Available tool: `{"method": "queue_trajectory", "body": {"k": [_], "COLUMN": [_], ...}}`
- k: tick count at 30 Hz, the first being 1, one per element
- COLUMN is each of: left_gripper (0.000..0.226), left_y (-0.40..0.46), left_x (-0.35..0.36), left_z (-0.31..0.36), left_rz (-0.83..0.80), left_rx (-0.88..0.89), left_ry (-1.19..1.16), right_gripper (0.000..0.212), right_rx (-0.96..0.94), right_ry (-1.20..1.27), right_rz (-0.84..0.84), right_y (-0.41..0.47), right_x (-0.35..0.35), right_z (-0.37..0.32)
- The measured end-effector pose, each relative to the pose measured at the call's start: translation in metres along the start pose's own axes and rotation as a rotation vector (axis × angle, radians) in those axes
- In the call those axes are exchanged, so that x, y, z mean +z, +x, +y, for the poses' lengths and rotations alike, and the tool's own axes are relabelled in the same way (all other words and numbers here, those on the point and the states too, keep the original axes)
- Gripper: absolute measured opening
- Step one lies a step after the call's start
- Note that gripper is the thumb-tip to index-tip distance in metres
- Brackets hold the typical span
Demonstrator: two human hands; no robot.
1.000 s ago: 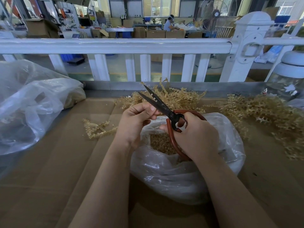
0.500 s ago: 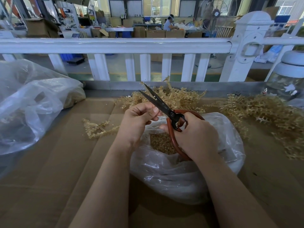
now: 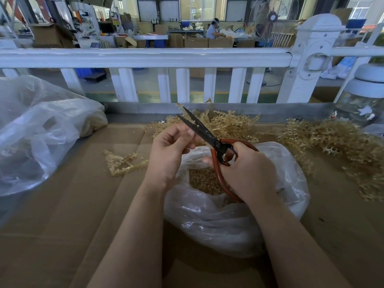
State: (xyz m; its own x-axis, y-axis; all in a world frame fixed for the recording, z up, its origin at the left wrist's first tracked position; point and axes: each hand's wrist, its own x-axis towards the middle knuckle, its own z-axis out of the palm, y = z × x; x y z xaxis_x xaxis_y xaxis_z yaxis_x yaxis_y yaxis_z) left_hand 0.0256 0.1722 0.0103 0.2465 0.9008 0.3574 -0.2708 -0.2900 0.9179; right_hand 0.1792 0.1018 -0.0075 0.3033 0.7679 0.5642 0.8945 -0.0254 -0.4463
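Note:
My right hand (image 3: 247, 171) grips the red-brown handles of black-bladed scissors (image 3: 199, 129); the blades are slightly parted and point up and left. My left hand (image 3: 170, 150) has its fingers curled, pinching a small pale piece right at the blades; the piece is mostly hidden by the fingers. Both hands hover over an open clear plastic bag (image 3: 228, 221) holding small tan cut pieces (image 3: 202, 180).
Tan branched plastic sprues lie in a pile behind the hands (image 3: 228, 121), in a heap at right (image 3: 336, 142), and one loose piece at left (image 3: 122, 163). A large clear bag (image 3: 37, 132) fills the left. Cardboard (image 3: 72, 215) covers the table; a white railing (image 3: 145, 57) stands behind.
Both hands have lifted slightly. The scissor blades have narrowed a little around the piece my left hand holds.

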Motion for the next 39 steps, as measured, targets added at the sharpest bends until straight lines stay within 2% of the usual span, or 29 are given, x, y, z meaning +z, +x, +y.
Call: {"method": "queue_trajectory", "body": {"k": [6, 10, 21, 24, 28, 39], "left_gripper": [0.019, 0.021, 0.008, 0.007, 0.009, 0.023], "left_y": [0.0011, 0.0013, -0.0008, -0.0007, -0.0006, -0.0011], "left_x": [-0.0012, -0.0011, 0.0024, 0.0029, 0.0033, 0.0032], "left_z": [0.0004, -0.001, -0.0015, -0.0011, -0.0005, -0.0002], "left_rz": [0.013, 0.004, 0.013, 0.009, 0.012, 0.006], "left_rx": [-0.041, -0.044, 0.02, 0.022, 0.024, -0.016], "left_ry": [-0.07, -0.039, 0.05, 0.053, 0.06, 0.009], "right_gripper": [0.055, 0.059, 0.065, 0.061, 0.055, 0.056], "right_rx": [-0.008, 0.007, -0.015, -0.025, -0.046, -0.045], "right_ry": [0.001, -0.003, -0.001, -0.012, 0.006, 0.034], "right_rz": [-0.014, -0.041, -0.016, -0.001, 0.025, 0.029], "right_y": [-0.0002, 0.0002, 0.0003, 0.0001, -0.0002, -0.0007], "right_x": [0.0023, 0.0034, 0.0035, 0.0037, 0.0042, 0.004], "right_z": [0.0006, 0.0012, 0.0006, 0.0011, 0.0008, 0.0012]}}
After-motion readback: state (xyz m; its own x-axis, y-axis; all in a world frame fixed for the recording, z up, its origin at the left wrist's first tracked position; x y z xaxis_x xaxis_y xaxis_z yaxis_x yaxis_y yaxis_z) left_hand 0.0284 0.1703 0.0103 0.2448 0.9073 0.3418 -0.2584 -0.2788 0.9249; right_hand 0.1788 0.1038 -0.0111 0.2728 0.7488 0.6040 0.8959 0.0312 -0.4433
